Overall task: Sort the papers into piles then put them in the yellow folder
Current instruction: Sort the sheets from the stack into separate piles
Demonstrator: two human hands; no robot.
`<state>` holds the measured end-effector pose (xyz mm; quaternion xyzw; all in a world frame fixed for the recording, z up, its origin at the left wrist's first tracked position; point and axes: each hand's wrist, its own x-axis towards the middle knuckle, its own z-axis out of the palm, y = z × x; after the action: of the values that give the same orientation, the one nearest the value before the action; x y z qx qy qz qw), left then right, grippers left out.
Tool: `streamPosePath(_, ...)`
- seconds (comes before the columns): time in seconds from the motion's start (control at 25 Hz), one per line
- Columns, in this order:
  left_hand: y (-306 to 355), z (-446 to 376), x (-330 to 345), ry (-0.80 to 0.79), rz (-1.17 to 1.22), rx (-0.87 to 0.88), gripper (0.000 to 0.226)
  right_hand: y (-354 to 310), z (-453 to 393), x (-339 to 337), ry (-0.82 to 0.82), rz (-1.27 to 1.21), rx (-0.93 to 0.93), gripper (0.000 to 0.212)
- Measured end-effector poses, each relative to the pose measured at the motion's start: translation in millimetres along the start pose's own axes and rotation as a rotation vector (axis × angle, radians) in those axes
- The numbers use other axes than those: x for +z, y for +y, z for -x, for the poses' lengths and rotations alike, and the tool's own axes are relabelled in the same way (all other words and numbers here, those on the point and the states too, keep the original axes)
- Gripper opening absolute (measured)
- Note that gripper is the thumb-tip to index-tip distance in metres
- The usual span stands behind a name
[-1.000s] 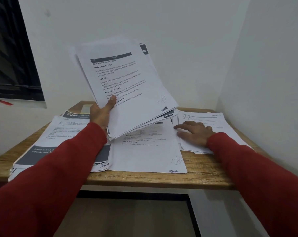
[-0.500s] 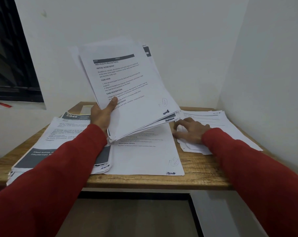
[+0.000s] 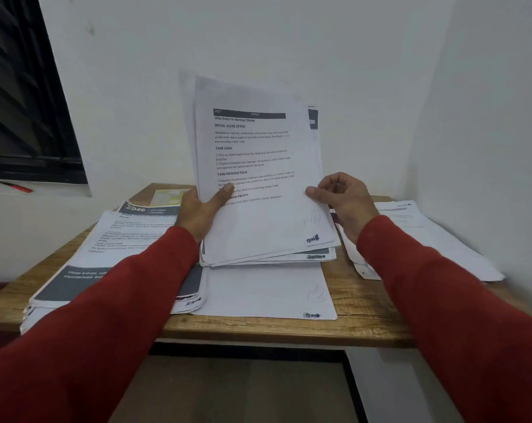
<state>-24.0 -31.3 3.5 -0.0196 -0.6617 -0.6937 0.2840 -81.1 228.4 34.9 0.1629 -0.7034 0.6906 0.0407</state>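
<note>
1. While we hold the sheaf of printed sheets (image 3: 258,178) upright over the bench (image 3: 359,300), left grip (image 3: 202,213) clamps its edge, thumb on front.
2. Right grip (image 3: 344,196) pinches the top sheet's right edge.
3. Sorted piles lie below; yellow folder (image 3: 170,196) at bench rear.

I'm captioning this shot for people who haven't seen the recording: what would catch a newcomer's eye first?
First, the sheaf of printed papers held up at the centre, gripped by the left hand at its lower left and pinched by the right hand at its right edge. Next, the red sleeves filling the foreground. Then the paper piles on the wooden table: a grey-banded one at left, a white one at right.
</note>
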Motion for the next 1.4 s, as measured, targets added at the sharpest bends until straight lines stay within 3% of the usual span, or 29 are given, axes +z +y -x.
streamPosePath(0.2, 2, -1, -3, -0.030, 0.046, -0.085, 0.015, 25, 2, -2, 0.186, -0.246, 0.046, 0.029)
streamPosePath(0.36, 7, 0, -9, 0.002, -0.021, -0.092, 0.029, 26, 3, -11, 0.280, -0.114, 0.044, 0.005)
streamPosePath(0.44, 20, -1, -22, 0.067, -0.038, -0.075, 0.033, 25, 5, -16, 0.365, -0.002, 0.028, 0.004)
streamPosePath(0.64, 68, -16, -101, 0.405, -0.153, 0.089, 0.037, 27, 26, -18, 0.233, 0.085, 0.138, 0.009)
streamPosePath(0.8, 89, -14, -127, 0.591, -0.092, 0.182, 0.037, 26, 30, -10, 0.099, 0.439, 0.067, 0.014)
streamPosePath(0.88, 84, -9, -114, 0.535, -0.043, 0.117, 0.038, 27, 29, -11, -0.063, 0.682, 0.041, 0.015)
streamPosePath(0.96, 71, -4, -94, 0.397, -0.043, 0.012, 0.039, 30, 30, -13, -0.125, 0.780, 0.059, 0.019)
streamPosePath(1.08, 53, 5, -60, 0.176, -0.087, -0.102, 0.032, 31, 30, -15, 0.029, 0.814, -0.020, 0.038)
streamPosePath(1.16, 47, 8, -41, 0.052, -0.089, -0.122, 0.030, 26, 30, -13, 0.083, 0.535, -0.038, 0.047)
streamPosePath(1.28, 34, 10, -21, -0.067, -0.079, -0.140, 0.030, 21, 28, -10, -0.032, 0.036, 0.099, 0.064)
streamPosePath(1.32, 25, 11, -17, -0.067, -0.073, -0.147, 0.031, 23, 27, -10, -0.063, -0.013, 0.096, 0.061)
streamPosePath(1.4, 10, 16, -13, -0.073, -0.060, -0.155, 0.028, 23, 27, -7, -0.055, -0.027, 0.046, 0.033)
